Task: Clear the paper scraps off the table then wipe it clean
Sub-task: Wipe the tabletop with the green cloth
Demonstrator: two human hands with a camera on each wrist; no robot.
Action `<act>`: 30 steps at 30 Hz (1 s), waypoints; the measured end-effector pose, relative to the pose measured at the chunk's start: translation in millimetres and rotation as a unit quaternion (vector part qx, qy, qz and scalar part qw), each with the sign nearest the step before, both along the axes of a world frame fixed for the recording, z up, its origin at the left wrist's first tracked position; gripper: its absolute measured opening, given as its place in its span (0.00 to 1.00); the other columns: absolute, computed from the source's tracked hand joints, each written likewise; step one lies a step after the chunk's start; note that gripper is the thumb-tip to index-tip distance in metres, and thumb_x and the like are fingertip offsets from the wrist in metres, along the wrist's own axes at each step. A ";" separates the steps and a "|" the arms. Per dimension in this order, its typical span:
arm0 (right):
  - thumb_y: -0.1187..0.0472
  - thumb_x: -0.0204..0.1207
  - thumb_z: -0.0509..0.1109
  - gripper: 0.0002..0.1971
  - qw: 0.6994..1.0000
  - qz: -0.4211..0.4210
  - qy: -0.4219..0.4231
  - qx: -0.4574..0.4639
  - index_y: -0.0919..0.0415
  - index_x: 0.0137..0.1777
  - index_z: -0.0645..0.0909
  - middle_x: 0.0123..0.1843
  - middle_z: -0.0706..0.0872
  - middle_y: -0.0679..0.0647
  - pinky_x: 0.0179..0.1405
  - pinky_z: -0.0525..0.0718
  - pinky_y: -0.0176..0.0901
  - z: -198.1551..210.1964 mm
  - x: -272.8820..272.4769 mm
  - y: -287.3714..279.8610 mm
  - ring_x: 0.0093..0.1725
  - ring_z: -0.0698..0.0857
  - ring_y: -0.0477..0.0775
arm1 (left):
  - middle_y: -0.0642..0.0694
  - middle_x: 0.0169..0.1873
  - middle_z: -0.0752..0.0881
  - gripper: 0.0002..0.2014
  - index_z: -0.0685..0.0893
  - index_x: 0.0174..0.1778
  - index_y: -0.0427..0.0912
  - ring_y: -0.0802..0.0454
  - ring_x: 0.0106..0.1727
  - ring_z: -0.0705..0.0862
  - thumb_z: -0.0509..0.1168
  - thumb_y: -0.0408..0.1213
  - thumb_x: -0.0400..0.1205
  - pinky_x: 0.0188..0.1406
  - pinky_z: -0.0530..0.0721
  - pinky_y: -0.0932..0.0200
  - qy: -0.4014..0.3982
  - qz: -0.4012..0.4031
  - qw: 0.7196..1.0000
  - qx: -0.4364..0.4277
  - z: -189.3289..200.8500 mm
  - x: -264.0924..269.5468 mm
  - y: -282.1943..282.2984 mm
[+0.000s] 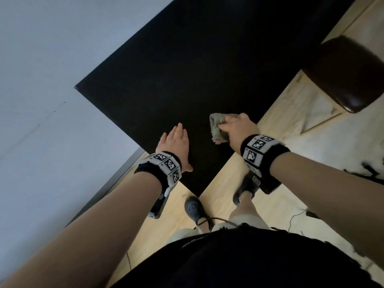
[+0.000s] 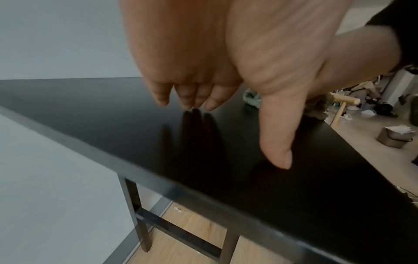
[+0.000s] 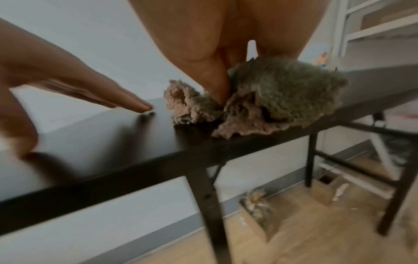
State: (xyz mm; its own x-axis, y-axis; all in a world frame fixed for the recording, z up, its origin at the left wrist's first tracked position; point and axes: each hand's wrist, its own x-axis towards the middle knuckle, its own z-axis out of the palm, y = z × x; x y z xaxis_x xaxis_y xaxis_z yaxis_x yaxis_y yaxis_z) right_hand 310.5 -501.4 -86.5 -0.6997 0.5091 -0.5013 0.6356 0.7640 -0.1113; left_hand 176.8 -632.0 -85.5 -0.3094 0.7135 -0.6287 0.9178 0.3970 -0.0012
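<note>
1. We're looking at the black table & seeing no paper scraps on the top in any view, so we're judging the clearing part done.
2. We're judging the wiping as underway: the right hand is curling its fingers round a bunched green-grey cloth & pressing it onto the top, near the table's right edge, close to the near corner.
3. The left hand is lying flat w/ straight fingers, gripping nothing; in the left wrist view its fingertips are just touching the top beside their reflection.
4. Left to do, as far as we're judging: wiping the rest of the top, esp. the far end. Whether any part is already wiped, we can't tell; the surface is looking uniformly dark.
5. Counting: 1 table, 1 cloth, 2 hands, 0 scraps on the top.
6. On the floor under the table we're seeing 2 open brown boxes; the nearer box is holding pale crumpled bits, probably the scraps, tho it's too blurred to be sure. A few pale bits are lying loose on the floor near them.
7. 1 dark-seated stool is standing to the right of the table.
</note>
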 end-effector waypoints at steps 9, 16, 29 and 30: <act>0.64 0.81 0.60 0.28 0.995 0.094 -0.003 -0.032 0.46 0.80 0.62 0.85 0.55 0.46 0.76 0.65 0.48 -2.4 12.8 30.6 0.78 0.60 0.57 | 0.39 0.82 0.37 0.65 0.40 0.83 0.37 0.45 0.84 0.40 0.78 0.58 0.64 0.82 0.46 0.46 0.004 0.002 1.000 -0.026 8.8 13.0 51.7; 0.60 0.80 0.62 0.24 0.992 -0.110 -0.010 0.059 0.53 0.77 0.68 0.79 0.66 0.53 0.72 0.70 0.51 -0.5 29.1 132.2 0.72 0.68 0.61 | 0.41 0.83 0.40 0.61 0.43 0.83 0.38 0.45 0.84 0.42 0.76 0.58 0.67 0.83 0.47 0.46 -0.009 0.019 1.000 0.013 10.0 35.1 131.5; 0.63 0.80 0.62 0.28 0.999 -0.042 0.005 0.032 0.51 0.80 0.64 0.82 0.62 0.51 0.69 0.74 0.48 -8.4 55.9 276.8 0.70 0.68 0.60 | 0.38 0.83 0.42 0.63 0.43 0.83 0.34 0.43 0.84 0.44 0.76 0.61 0.65 0.82 0.49 0.45 0.040 -0.020 0.999 -0.008 11.1 54.5 300.8; 0.63 0.80 0.63 0.28 0.998 -0.045 0.003 0.035 0.52 0.80 0.64 0.81 0.62 0.52 0.69 0.73 0.48 -7.4 56.7 291.7 0.70 0.68 0.60 | 0.38 0.83 0.43 0.63 0.44 0.83 0.34 0.43 0.84 0.45 0.76 0.61 0.65 0.82 0.50 0.44 0.046 -0.021 0.999 -0.006 10.8 54.8 314.5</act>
State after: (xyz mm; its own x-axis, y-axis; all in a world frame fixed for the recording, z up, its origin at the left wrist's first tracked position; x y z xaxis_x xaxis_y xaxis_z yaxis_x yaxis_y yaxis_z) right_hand 367.2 -209.7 -93.9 -0.6517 0.6037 -0.4592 0.7020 0.7093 -0.0637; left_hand 231.6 -317.5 -74.7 -0.3365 0.7198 -0.6071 0.9292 0.3584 -0.0902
